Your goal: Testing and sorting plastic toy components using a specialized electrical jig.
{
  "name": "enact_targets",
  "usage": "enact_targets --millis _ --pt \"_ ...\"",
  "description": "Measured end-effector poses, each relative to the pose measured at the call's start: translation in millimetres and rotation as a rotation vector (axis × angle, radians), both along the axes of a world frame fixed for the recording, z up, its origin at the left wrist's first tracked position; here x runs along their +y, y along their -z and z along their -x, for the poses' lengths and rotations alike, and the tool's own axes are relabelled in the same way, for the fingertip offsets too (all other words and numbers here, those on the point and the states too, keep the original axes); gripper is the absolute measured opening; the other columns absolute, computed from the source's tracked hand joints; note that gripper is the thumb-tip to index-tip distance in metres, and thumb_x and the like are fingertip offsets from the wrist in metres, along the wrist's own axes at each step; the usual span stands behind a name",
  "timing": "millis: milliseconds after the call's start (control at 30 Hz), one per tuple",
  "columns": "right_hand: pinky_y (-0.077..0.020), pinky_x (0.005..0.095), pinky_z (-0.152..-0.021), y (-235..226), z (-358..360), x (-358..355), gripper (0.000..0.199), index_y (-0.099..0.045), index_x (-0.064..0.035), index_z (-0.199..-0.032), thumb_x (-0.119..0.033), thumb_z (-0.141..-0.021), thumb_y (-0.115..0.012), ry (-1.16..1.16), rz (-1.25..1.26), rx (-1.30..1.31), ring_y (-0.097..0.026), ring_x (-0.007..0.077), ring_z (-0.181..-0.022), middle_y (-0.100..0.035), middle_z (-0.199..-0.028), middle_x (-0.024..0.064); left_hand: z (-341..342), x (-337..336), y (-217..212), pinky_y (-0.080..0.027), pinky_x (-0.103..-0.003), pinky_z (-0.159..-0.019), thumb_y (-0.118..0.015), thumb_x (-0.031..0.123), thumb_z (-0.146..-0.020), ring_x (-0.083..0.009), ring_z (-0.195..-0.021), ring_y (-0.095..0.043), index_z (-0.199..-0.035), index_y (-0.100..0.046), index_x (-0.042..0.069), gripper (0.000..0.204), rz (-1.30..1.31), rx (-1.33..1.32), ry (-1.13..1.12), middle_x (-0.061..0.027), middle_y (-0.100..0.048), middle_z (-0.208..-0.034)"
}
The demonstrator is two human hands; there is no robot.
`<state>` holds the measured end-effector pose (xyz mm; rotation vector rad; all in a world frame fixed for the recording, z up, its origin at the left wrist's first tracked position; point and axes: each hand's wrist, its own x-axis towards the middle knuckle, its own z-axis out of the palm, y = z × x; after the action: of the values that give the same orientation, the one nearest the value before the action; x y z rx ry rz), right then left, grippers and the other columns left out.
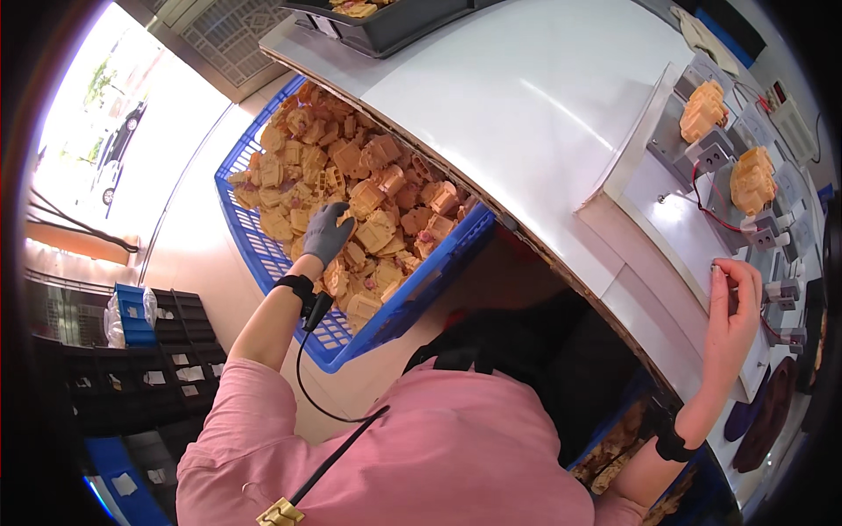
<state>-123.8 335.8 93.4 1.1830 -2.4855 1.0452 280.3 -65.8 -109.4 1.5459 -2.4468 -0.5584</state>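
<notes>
Down at the person's left, the left hand (329,232) wears a grey glove and lies palm-down on the heap of tan moulded parts (351,188) in the blue crate (254,250). Its fingers curl down into the pile, closed loosely about one or more pieces under the palm (which piece exactly, I cannot tell; the glove hides it). A black strap sits on the wrist, and a thin cable (303,368) runs from it back toward the pink sleeve.

The crate sits low and just beside the bench (526,114), tucked partly under its edge, probably so that stock lies within an arm's drop of the work. The parts in it lie jumbled, no common facing; long axes point every way.

The right hand (735,294) is bare, raised at the bench's near edge. Thumb and forefinger are pressed together at the tips on something very small and pale, too small to name, with the other fingers folded loosely behind. It rests against the pale fixture plate (653,188).

Beyond the right hand, further up the plate, two tan parts are seated in grey holders: upper part (702,110) and lower part (752,180). Each lies with its long axis roughly along the plate's length, slightly tilted, ribbed face up toward the camera (likely so the clamps can grip the sides). A red wire (702,206) runs between the holders. The holders nearest the right hand appear unfilled.

Far past the left hand, a dark tray (395,31) on the bench holds more tan pieces.
</notes>
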Motion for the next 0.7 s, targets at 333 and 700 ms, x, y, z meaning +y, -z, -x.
enact_targets --millis 333,700 --pt "-0.0453 0.026 -0.073 -4 -2 -1 0.009 -0.064 -0.0028 -0.102 -0.01 -0.098 -0.061 0.022 -0.038 -0.002 -0.058 0.0146 -0.089 -0.06 -0.103 0.0043 73 2 34 -0.047 -0.044 -0.1 -0.077 0.045 -0.071 -0.036 -0.123 -0.054 -0.135 -0.055 0.017 0.073 -0.127 -0.491 0.062 -0.0183 -0.052 -0.133" --pt "-0.0467 0.0258 -0.072 -4 -6 -3 0.009 -0.064 -0.0032 -0.103 -0.009 -0.097 -0.062 0.003 0.038 -0.052 -0.058 0.0141 -0.085 -0.059 -0.103 0.0045 50 15 9 -0.049 -0.046 -0.097 -0.074 0.026 -0.075 -0.039 -0.116 -0.059 -0.131 -0.056 0.017 0.059 -0.179 -0.496 0.252 -0.017 -0.054 -0.131"
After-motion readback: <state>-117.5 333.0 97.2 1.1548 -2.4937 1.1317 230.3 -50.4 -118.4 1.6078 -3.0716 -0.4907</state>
